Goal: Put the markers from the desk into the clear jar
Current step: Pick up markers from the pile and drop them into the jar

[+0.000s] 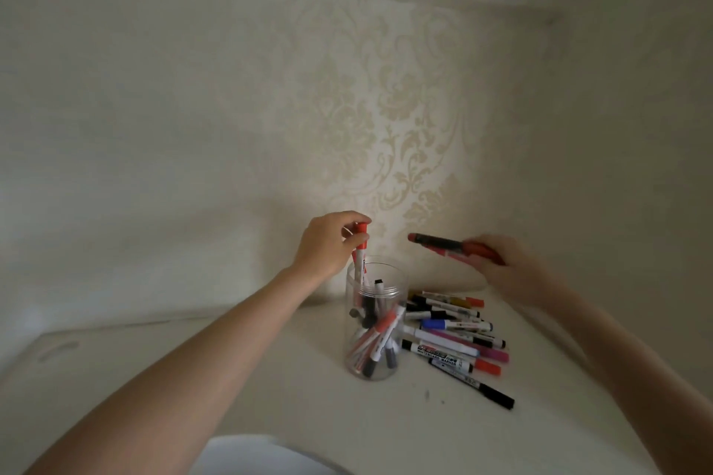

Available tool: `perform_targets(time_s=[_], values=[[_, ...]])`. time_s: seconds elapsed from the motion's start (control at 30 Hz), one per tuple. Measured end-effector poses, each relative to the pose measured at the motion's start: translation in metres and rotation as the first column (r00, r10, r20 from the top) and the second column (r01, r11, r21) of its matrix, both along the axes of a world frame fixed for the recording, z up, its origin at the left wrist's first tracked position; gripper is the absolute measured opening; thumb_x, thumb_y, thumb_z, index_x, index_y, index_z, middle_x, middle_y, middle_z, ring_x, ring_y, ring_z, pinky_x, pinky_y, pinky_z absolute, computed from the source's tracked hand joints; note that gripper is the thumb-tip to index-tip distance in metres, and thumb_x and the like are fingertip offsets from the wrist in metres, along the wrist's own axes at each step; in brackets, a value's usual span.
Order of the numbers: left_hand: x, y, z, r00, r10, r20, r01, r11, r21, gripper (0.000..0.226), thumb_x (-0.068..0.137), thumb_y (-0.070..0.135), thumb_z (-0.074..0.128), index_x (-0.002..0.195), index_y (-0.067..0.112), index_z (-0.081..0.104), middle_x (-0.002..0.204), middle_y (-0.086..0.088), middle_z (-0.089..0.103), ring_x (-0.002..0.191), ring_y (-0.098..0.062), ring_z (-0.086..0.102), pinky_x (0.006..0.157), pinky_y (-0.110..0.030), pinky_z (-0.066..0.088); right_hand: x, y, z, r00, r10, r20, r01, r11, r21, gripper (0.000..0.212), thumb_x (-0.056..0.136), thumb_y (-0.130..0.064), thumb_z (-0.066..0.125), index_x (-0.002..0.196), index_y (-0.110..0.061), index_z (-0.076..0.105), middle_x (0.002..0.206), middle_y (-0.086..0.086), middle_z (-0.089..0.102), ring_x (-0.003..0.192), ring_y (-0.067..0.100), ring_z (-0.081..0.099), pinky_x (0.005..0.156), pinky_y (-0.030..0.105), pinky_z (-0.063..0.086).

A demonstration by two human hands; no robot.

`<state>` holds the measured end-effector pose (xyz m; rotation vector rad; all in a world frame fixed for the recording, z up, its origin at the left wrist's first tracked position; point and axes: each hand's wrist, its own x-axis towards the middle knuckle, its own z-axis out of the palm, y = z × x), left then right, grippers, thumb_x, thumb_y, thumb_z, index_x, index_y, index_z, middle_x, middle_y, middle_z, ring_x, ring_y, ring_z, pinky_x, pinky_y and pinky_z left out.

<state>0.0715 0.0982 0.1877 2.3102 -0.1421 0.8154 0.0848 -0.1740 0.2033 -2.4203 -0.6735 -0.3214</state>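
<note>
Left grip (pixel 332 243) is pinching a red-capped marker (pixel 360 247) upright over the jar (pixel 376 324); right grip (pixel 501 266) is clasping several markers (pixel 447 245) above the pile (pixel 455 335) near the worktop's (pixel 231 378) back edge

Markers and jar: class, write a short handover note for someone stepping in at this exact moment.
Left hand: holds a red-capped marker upright, its lower end inside the clear jar.
Right hand: holds a small bunch of markers in the air right of the jar.
Done: several markers stand in the jar.
Left: release the red-capped one, add the bunch, then clear the pile on the desk.
</note>
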Motion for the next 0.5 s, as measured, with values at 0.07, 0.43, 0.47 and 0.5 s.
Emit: perform_targets(time_s=[0.07,0.43,0.47,0.5], values=[[0.005,0.004,-0.002,0.998,0.006,-0.067,-0.003,0.999,0.054,0.017,0.085,0.018,0.073,0.102,0.018,0.074,0.101,0.003,0.074,0.088,-0.012,0.065,0.090,-0.032,0.052,0.001,0.018,0.018,1.000,0.007,0.014,-0.004,0.983,-0.186,0.022,0.095,-0.020,0.052,0.113,-0.020,0.064,0.082,-0.008,0.058,0.069,0.009,0.053,0.058,0.017,0.036],[-0.001,0.008,-0.028,0.953,-0.019,-0.302,0.076,0.980,0.181,0.035,0.099,0.032,0.050,0.130,0.020,0.061,0.139,0.002,0.057,0.129,-0.017,0.050,0.107,-0.030,0.036,0.019,0.098,0.024,0.969,0.103,-0.225,-0.202,0.852,-0.483,0.029,0.093,-0.024,0.057,0.120,-0.018,0.065,0.100,-0.004,0.070,0.079,0.008,0.062,0.085,0.024,0.049],[0.000,0.008,-0.027,0.940,-0.017,-0.342,0.093,0.974,0.209,0.036,0.100,0.034,0.047,0.130,0.020,0.061,0.141,0.001,0.054,0.133,-0.018,0.046,0.107,-0.030,0.032,0.022,0.101,0.019,0.970,0.110,-0.217,-0.197,0.877,-0.437,0.029,0.092,-0.024,0.059,0.119,-0.018,0.065,0.105,-0.003,0.071,0.084,0.008,0.064,0.086,0.023,0.050],[0.001,0.007,-0.027,0.922,-0.016,-0.386,0.110,0.969,0.223,0.037,0.101,0.035,0.044,0.127,0.017,0.063,0.137,-0.001,0.056,0.132,-0.020,0.046,0.103,-0.029,0.033,0.024,0.103,0.013,0.975,0.115,-0.191,-0.182,0.904,-0.387,0.029,0.090,-0.025,0.061,0.117,-0.017,0.066,0.109,-0.002,0.071,0.089,0.010,0.065,0.086,0.022,0.050]])
